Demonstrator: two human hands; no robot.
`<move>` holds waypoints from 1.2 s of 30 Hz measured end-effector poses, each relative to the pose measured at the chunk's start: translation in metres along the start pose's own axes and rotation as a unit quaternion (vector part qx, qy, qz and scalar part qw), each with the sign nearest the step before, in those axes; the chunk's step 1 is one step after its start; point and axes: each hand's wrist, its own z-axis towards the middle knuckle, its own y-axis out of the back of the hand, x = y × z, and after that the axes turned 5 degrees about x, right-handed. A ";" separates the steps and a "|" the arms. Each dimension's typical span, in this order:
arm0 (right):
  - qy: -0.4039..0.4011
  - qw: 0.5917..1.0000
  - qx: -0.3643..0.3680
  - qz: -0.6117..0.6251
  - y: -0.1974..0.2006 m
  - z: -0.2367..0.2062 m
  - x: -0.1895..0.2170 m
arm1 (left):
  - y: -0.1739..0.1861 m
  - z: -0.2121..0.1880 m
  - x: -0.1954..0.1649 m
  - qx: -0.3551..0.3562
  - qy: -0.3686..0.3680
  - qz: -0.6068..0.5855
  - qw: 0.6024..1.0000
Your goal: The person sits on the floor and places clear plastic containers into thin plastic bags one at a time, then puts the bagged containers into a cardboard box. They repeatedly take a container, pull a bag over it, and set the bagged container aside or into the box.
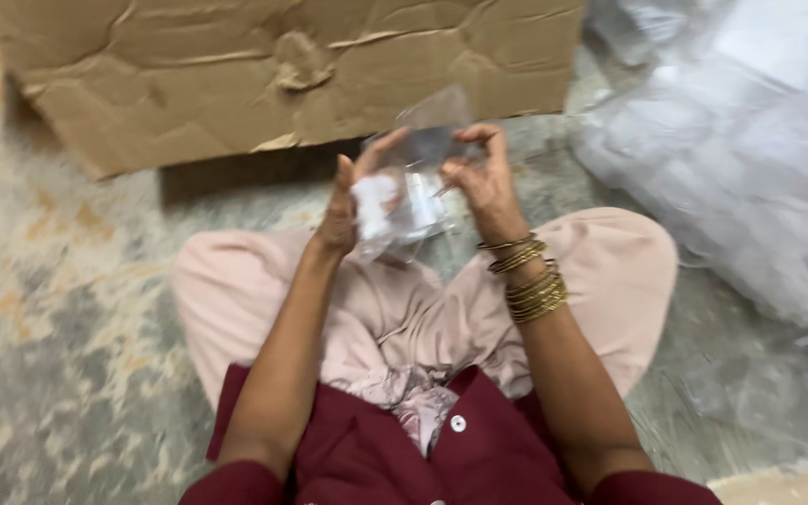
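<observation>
Crumpled cardboard box (264, 65) blocks ahead; plastic bag heap (741, 159) crowds right; bare floor (58, 309) open left.

Single head-worn view, steeply downward, close over lap (404, 318) and floor (67, 309).

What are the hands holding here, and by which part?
Both hold one small clear plastic bag with something white inside: the left hand grips its left side, the right hand pinches its upper right edge.

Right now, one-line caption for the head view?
Both hands, left hand and right hand, hold a clear plastic bag before a cardboard box.
</observation>
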 end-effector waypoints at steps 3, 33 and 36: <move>0.052 0.991 0.026 -0.123 -0.006 0.001 0.006 | 0.002 0.001 0.006 0.027 -0.035 0.101 0.994; 0.080 0.938 0.081 -0.326 -0.023 -0.006 0.027 | 0.007 -0.001 0.000 -0.072 -0.088 0.149 0.982; 0.018 0.963 0.086 -0.254 -0.017 -0.004 0.016 | 0.008 -0.003 0.000 -0.056 -0.056 0.191 0.978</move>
